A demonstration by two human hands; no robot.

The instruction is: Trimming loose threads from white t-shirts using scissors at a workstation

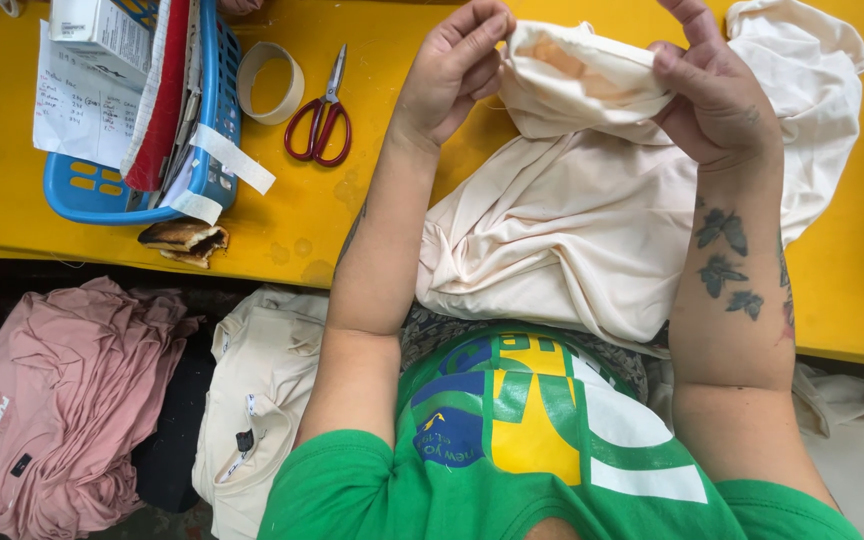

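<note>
Cloth [572,230], cream-coloured, lies bunched on the yellow tabletop [372,215] in front of the person, with one folded edge lifted between both hands. The left hand [452,75] pinches that edge at its near corner, thumb and fingers closed on the fabric; the right hand [717,100] has its grip closed on the same raised fold from the other side, so the stretch between them is held taut and turned up toward the face. A faint orange patch shows through the lifted part. The step in hand looks like a close inspection or working of a seam or hem, though any thread or needle is too small to tell. As a judgement, the next move calls for keeping the fold tense between both grips while the fingers shift along the edge, and the loose bulk should stay on the tabletop. Red-handled scissors [320,115] and a tape roll [270,82] lie to the left, well apart from the hands, beside a blue basket [92,190]. Below the tabletop edge sit a pink pile [62,390] and a cream pile [257,400].
</note>
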